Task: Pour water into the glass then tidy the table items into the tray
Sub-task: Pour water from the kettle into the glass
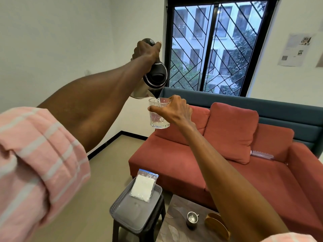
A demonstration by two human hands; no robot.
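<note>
Overhead, steel kettle [150, 79] tips — faceted glass [159, 113] fills.

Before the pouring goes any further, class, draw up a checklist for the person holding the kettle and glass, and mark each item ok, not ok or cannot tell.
1. Left hand grips the kettle by its handle: ok.
2. Right hand grips the glass near its rim: ok.
3. Spout sits over the glass mouth, stream landing inside: ok.
4. Glass has room left; water lies low near the base: ok.
5. Tray on the stool has bare space beside the plastic bag: ok.
6. Water left in the kettle: cannot tell.
7. Metal cup already in the tray: not ok, it is on the table.
</note>
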